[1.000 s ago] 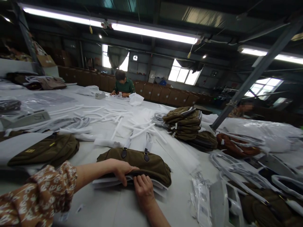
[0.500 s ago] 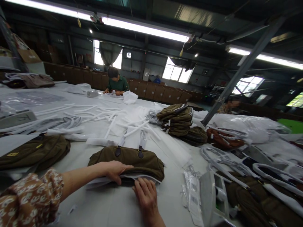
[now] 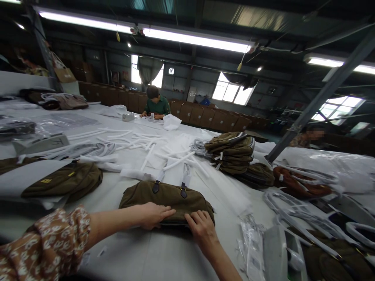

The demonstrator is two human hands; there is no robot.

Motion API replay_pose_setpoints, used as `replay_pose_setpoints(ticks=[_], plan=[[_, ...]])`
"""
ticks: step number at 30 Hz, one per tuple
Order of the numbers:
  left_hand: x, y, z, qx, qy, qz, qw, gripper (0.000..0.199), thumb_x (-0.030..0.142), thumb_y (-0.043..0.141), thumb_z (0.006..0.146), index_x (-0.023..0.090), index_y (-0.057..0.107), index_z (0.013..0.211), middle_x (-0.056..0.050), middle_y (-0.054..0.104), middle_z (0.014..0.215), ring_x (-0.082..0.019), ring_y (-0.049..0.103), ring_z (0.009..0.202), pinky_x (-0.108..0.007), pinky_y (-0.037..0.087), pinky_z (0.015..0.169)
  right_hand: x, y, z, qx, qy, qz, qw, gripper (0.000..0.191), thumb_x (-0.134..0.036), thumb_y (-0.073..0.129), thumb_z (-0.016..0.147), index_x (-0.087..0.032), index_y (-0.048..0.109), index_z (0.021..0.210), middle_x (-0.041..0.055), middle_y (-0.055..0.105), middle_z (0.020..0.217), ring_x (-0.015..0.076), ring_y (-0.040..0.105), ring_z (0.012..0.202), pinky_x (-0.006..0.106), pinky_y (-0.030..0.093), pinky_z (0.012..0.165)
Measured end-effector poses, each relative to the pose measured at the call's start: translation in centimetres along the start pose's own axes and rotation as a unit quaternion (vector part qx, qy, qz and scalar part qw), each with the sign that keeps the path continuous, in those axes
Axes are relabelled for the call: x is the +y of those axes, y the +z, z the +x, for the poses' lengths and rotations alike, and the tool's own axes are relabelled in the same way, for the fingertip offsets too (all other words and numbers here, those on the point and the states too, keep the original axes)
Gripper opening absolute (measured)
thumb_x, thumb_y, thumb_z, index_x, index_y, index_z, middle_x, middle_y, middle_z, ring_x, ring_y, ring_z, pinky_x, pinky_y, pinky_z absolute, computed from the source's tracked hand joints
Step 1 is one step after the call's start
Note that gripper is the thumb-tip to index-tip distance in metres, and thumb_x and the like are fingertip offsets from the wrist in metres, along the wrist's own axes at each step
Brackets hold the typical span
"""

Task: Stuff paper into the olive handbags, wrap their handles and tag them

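Note:
An olive-brown handbag (image 3: 172, 197) lies in front of me with two dark leather handle tabs on its upper side; the handles, in white wrapping, stretch away from me. My left hand (image 3: 155, 215) is on the bag's near edge, fingers together and pointing right, thumb low against the edge. At the right part of that same edge, my right hand (image 3: 202, 228) has its fingers bent over the cloth. Both hands are closed on the bag's edge. The underside of the bag is hidden.
To the left lies another olive bag (image 3: 70, 181) with white paper. Stacked olive bags (image 3: 231, 152) and a brown bag (image 3: 295, 183) are at the right. White wrapping tubes (image 3: 146, 158) litter the table. A grey bin (image 3: 283, 249) stands near right. A person in green (image 3: 158, 105) sits opposite.
The bag's near opening, which showed white lining or paper, is now closed down. My right hand has moved up onto the edge. The view has shifted, so things appear further right.

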State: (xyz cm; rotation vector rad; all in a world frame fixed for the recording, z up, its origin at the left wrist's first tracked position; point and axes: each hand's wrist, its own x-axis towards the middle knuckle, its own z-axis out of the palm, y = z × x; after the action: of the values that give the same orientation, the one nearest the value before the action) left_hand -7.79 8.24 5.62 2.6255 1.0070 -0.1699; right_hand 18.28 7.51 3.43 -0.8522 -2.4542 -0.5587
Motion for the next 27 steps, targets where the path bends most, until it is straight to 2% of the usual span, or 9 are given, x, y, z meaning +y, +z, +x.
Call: replay_pose_setpoints(ticks=[5,9,12,15,17,19,21,23,27], plan=[[-0.1,1.9,-0.6,0.038,0.008,0.026,0.999,0.082,0.021,0.059,0.084,0.032,0.010,0.149,-0.021,0.019,0.154,-0.038,0.043,0.130,-0.051,0.044,0.098,0.3,1.2,-1.7,0.068,0.000,0.051,0.996,0.023,-0.014,0.047,0.094,-0.019,0.066,0.105,0.0043,0.063,0.081,0.0161,0.056,0.077,0.030,0.043,0.070],[0.0,3.0,-1.4,0.078,0.004,0.088,0.993,0.080,0.036,0.063,0.083,0.041,0.013,0.146,-0.019,0.014,0.156,-0.045,0.036,0.132,-0.068,0.035,0.097,0.1,1.0,-2.5,0.082,-0.013,0.042,0.996,0.026,-0.013,0.049,0.092,-0.020,0.065,0.110,0.0057,0.066,0.085,0.0171,0.059,0.083,0.032,0.047,0.075],[0.1,3.5,-1.8,0.082,-0.011,0.099,0.992,0.074,0.033,0.057,0.087,0.048,0.012,0.144,-0.014,0.012,0.157,-0.047,0.033,0.133,-0.075,0.033,0.094,-0.4,0.0,-1.9,0.045,-0.007,0.041,0.998,0.024,-0.031,0.055,0.091,-0.019,0.066,0.108,0.0066,0.066,0.083,0.0187,0.060,0.078,0.033,0.048,0.072],[0.0,3.5,-1.8,0.077,0.003,0.090,0.993,0.074,0.029,0.053,0.088,0.049,0.008,0.144,-0.014,0.014,0.157,-0.049,0.034,0.131,-0.075,0.036,0.090,-1.5,-0.6,-0.5,0.031,-0.008,0.042,0.999,0.049,-0.057,0.054,0.085,-0.019,0.063,0.114,0.0112,0.067,0.101,0.0250,0.061,0.092,0.040,0.048,0.082],[-0.1,3.5,-1.8,0.083,0.015,0.088,0.993,0.075,0.031,0.051,0.088,0.047,0.005,0.145,-0.015,0.015,0.156,-0.051,0.035,0.129,-0.077,0.038,0.087,-2.2,-0.5,0.5,0.019,-0.019,0.043,0.999,0.060,-0.064,0.052,0.083,-0.021,0.058,0.123,0.0122,0.065,0.115,0.0274,0.060,0.102,0.041,0.046,0.088],[-0.2,3.5,-1.8,0.095,0.022,0.089,0.991,0.075,0.033,0.051,0.089,0.048,0.003,0.144,-0.016,0.015,0.156,-0.052,0.038,0.127,-0.077,0.040,0.084,-2.4,-0.1,1.8,-0.010,-0.012,0.076,0.997,0.054,-0.063,0.049,0.085,-0.023,0.060,0.120,0.0091,0.069,0.108,0.0236,0.064,0.093,0.034,0.048,0.080],[-0.2,3.5,-1.9,0.110,0.030,0.090,0.989,0.076,0.036,0.053,0.088,0.050,0.003,0.143,-0.016,0.014,0.156,-0.051,0.040,0.126,-0.076,0.042,0.083,-1.6,0.5,3.5,-0.071,0.038,0.157,0.984,0.038,-0.052,0.041,0.094,-0.026,0.068,0.100,0.0022,0.072,0.085,0.0171,0.065,0.073,0.026,0.047,0.066],[-0.2,3.7,-1.9,0.124,0.034,0.090,0.988,0.077,0.038,0.056,0.086,0.054,0.005,0.142,-0.014,0.014,0.156,-0.051,0.041,0.126,-0.076,0.043,0.082,0.2,1.6,6.0,-0.121,0.141,0.242,0.952,0.038,-0.040,0.036,0.098,-0.026,0.070,0.087,-0.0012,0.071,0.074,0.0148,0.065,0.065,0.023,0.046,0.061],[-0.6,4.5,-0.5,0.130,-0.007,0.084,0.988,0.078,0.031,0.063,0.083,0.054,0.017,0.141,-0.009,0.026,0.153,-0.047,0.045,0.124,-0.072,0.047,0.085,6.0,5.5,12.6,-0.129,0.336,0.261,0.896,0.030,-0.030,0.047,0.089,-0.019,0.067,0.110,0.0058,0.073,0.094,0.0200,0.068,0.086,0.027,0.049,0.079]])
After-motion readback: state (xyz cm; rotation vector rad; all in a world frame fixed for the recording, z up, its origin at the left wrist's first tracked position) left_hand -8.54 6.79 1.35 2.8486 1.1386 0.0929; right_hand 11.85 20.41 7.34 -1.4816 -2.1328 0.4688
